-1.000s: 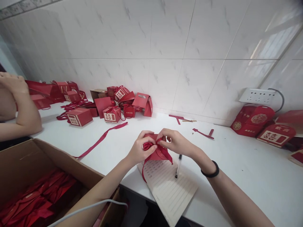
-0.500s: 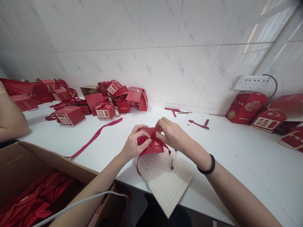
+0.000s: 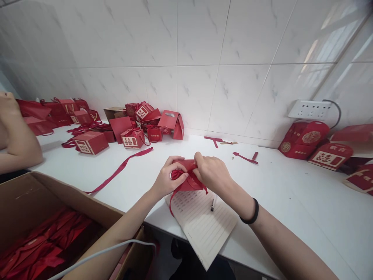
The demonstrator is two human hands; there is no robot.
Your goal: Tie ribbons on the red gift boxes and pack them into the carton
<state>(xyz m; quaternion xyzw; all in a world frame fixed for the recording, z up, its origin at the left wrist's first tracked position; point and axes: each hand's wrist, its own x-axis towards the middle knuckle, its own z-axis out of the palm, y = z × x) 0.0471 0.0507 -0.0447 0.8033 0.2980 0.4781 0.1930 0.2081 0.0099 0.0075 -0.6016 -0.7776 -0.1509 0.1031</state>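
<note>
A small red gift box (image 3: 190,182) with a red ribbon (image 3: 176,175) wound around it sits between both my hands, just above a lined notebook (image 3: 204,225). My left hand (image 3: 167,179) pinches a ribbon loop on the box's left side. My right hand (image 3: 211,171) grips the ribbon and the box's top from the right, covering part of it. Loose ribbon ends trail down over the notebook. A pen (image 3: 213,203) lies on the notebook under my right wrist, partly hidden.
Several finished red boxes (image 3: 132,138) and a loose ribbon (image 3: 119,170) lie at the back left. More red boxes (image 3: 309,144) stand at right under a wall socket (image 3: 310,109). A cardboard carton (image 3: 43,202) of flat red boxes stands lower left. Another person's arm (image 3: 17,144) rests at far left.
My right hand has closed in over the box's top and the ribbon, nearer my left hand. The box stays above the notebook. The view has shifted slightly.
</note>
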